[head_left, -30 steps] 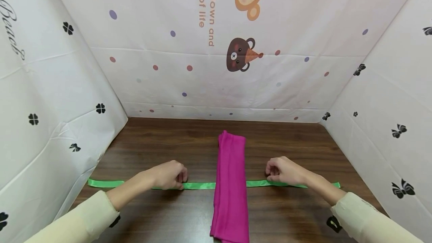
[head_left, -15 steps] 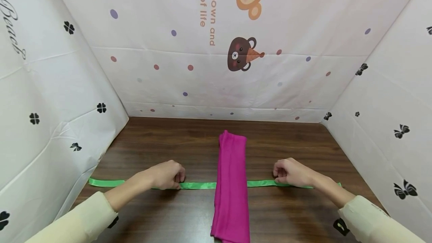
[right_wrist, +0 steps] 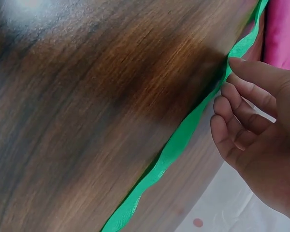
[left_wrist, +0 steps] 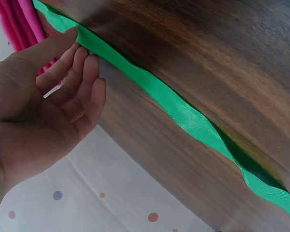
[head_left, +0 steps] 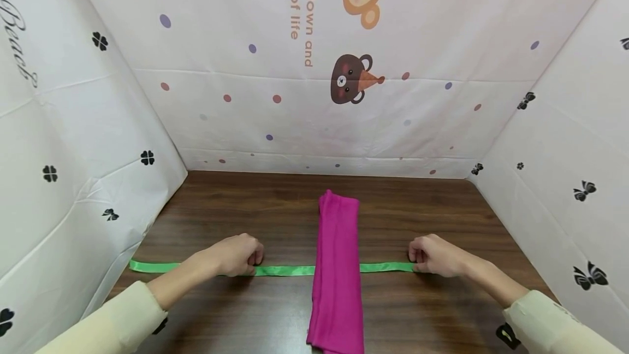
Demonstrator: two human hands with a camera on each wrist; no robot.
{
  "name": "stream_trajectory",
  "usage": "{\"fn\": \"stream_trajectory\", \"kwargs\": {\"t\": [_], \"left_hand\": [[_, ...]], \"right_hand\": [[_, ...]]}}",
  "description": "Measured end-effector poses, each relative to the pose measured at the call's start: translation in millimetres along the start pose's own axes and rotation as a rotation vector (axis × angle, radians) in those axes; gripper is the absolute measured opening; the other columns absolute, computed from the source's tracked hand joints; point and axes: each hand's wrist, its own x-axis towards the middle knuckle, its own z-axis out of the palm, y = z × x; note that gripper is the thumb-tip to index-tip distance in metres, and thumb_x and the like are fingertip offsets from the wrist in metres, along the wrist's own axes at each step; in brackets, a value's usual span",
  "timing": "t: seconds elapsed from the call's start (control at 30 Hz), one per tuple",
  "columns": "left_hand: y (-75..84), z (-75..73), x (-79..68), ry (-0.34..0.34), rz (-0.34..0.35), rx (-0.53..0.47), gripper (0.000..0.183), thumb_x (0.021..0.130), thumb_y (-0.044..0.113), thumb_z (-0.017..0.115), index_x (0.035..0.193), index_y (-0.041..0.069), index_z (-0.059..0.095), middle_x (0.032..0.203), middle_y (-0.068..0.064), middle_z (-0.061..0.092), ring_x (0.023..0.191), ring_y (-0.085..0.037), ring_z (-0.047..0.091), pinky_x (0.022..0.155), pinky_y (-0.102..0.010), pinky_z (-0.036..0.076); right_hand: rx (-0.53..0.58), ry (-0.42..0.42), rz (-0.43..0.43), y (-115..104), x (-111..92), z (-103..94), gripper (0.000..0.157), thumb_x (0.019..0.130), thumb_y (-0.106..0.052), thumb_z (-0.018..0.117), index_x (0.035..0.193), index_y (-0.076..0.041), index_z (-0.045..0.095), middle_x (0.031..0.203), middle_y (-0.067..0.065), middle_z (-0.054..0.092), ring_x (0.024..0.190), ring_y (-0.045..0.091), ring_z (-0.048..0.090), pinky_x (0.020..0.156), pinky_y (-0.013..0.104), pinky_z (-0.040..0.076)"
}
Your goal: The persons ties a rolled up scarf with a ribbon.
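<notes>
A long green satin ribbon [head_left: 285,270] runs from left to right across the wooden table, passing beneath a folded magenta cloth [head_left: 337,275] that lies lengthwise in the middle. Left of the cloth, my left hand [head_left: 239,255] pinches the ribbon between thumb and fingers. On the other side, my right hand [head_left: 439,257] pinches it too, farther from the cloth. In the left wrist view the ribbon [left_wrist: 169,101] trails twisting away from the thumb tip. The right wrist view has the ribbon [right_wrist: 179,140] trailing likewise from the fingertips.
White patterned sheets form a back wall [head_left: 236,119], a left wall [head_left: 88,141] and a right wall [head_left: 550,179] round the brown table [head_left: 255,195]. Pale sleeves cover both forearms.
My right hand has slid to the right along the ribbon, away from the cloth. My left hand has shifted slightly left along it. The cloth stays in place.
</notes>
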Motion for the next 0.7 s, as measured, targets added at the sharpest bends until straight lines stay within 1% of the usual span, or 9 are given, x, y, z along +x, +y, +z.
{"fn": "stream_trajectory", "kwargs": {"t": [0.13, 0.27, 0.5, 0.7], "left_hand": [[-4.7, 1.8, -1.8, 0.011, 0.021, 0.005, 0.024, 0.082, -0.001, 0.083, 0.084, 0.017, 0.067, 0.073, 0.012, 0.056, 0.065, -0.002, 0.052, 0.061, -0.025, 0.048], [-6.8, 2.8, -3.0, 0.012, 0.042, -0.023, 0.026, 0.082, -0.003, 0.082, 0.083, 0.017, 0.066, 0.073, 0.012, 0.056, 0.064, -0.002, 0.051, 0.060, -0.025, 0.047], [-7.6, 3.9, -4.1, 0.015, 0.057, -0.068, 0.027, 0.086, -0.001, 0.083, 0.080, 0.019, 0.066, 0.072, 0.013, 0.057, 0.062, -0.002, 0.050, 0.058, -0.024, 0.046], [-7.0, 2.7, -5.3, 0.024, 0.070, -0.061, 0.027, 0.086, -0.005, 0.077, 0.078, 0.019, 0.067, 0.071, 0.013, 0.057, 0.062, -0.001, 0.048, 0.058, -0.023, 0.046]], "right_hand": [[-0.002, 0.001, 0.000, 0.9, -0.8, 0.9, 0.022, 0.087, -0.008, 0.086, 0.086, -0.014, 0.065, 0.078, -0.010, 0.059, 0.070, 0.001, 0.054, 0.060, 0.023, 0.049], [0.004, -0.004, 0.009, 0.4, -1.7, 1.9, 0.022, 0.088, -0.007, 0.086, 0.086, -0.014, 0.065, 0.079, -0.011, 0.058, 0.071, 0.001, 0.054, 0.060, 0.023, 0.048], [0.026, -0.001, 0.014, 1.9, -3.7, 4.7, 0.021, 0.090, -0.004, 0.082, 0.086, -0.015, 0.065, 0.078, -0.010, 0.058, 0.070, 0.002, 0.053, 0.060, 0.024, 0.048], [0.014, 0.018, -0.018, 1.6, -4.4, 5.8, 0.024, 0.092, 0.002, 0.077, 0.085, -0.018, 0.065, 0.077, -0.012, 0.056, 0.069, 0.001, 0.052, 0.059, 0.023, 0.048]]}}
